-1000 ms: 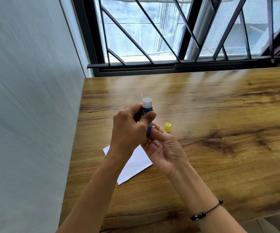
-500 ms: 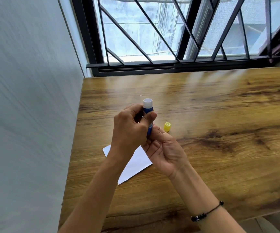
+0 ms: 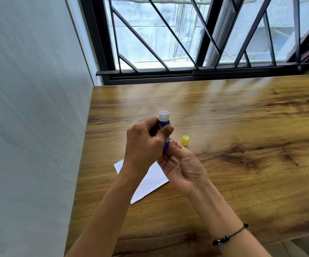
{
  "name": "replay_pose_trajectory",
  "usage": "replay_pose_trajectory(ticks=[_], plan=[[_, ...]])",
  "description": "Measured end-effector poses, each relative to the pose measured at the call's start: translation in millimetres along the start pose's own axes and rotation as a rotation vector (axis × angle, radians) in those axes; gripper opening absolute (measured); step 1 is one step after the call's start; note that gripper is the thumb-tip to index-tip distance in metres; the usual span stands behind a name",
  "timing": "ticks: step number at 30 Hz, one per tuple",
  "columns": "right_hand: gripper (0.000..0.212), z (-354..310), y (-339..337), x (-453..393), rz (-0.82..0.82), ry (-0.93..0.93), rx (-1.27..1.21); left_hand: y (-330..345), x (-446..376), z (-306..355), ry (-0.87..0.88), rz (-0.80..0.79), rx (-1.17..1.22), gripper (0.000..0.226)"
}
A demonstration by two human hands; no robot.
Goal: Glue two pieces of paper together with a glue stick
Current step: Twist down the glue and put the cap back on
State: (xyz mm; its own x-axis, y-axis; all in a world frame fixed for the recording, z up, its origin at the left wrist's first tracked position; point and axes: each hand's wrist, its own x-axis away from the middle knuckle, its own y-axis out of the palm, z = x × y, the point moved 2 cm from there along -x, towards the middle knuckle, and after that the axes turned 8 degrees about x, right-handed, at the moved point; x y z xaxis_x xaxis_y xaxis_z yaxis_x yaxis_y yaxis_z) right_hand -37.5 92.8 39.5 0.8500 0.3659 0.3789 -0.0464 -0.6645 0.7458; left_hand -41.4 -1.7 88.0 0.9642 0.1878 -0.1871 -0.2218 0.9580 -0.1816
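Blue glue stick (image 3: 163, 125) upright | left hand (image 3: 146, 143) grips barrel | right hand (image 3: 183, 164) pinches base

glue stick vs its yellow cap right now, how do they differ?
The glue stick is blue with a white open top; the yellow cap is plain yellow. The glue stick is held upright above the table by the left hand and right hand; the yellow cap rests untouched on the table. The glue stick is longer than the cap.

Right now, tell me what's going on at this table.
A person holds an uncapped glue stick upright above the wooden table. The left hand grips its blue body; the right hand pinches its lower end. The yellow cap sits on the table beside them. White paper lies beneath the hands, not yet glued.
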Motion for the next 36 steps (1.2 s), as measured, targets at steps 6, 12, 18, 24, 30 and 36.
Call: replay_pose_trajectory(ticks=[6, 12, 18, 24, 30, 36], plan=[[0.026, 1.9, 0.8, 3.4, -0.01, 0.066, -0.06, 1.9, 1.4, 1.2, 0.019, -0.007, -0.006, 0.038], [0.026, 3.0, 1.4, 1.9, 0.038, 0.059, -0.018, 2.5, 2.3, 0.4, 0.024, -0.001, -0.016, 0.038], [0.024, 2.2, -1.9, 0.7, -0.02, 0.026, -0.003, 1.2, 1.1, -1.4, 0.006, 0.001, 0.009, 0.035], [0.03, 4.9, 2.3, 3.1, -0.004, 0.102, -0.025, 0.1, 1.2, -2.8, 0.008, -0.001, -0.001, 0.021], [0.022, 1.1, 0.1, 4.1, -0.046, 0.021, -0.01, 0.3, 0.9, -2.1, 0.004, 0.002, 0.012, 0.021], [0.032, 7.0, -1.7, 0.4, -0.021, 0.083, -0.041, 1.0, 1.7, -1.4, 0.019, 0.0, 0.005, 0.03]])
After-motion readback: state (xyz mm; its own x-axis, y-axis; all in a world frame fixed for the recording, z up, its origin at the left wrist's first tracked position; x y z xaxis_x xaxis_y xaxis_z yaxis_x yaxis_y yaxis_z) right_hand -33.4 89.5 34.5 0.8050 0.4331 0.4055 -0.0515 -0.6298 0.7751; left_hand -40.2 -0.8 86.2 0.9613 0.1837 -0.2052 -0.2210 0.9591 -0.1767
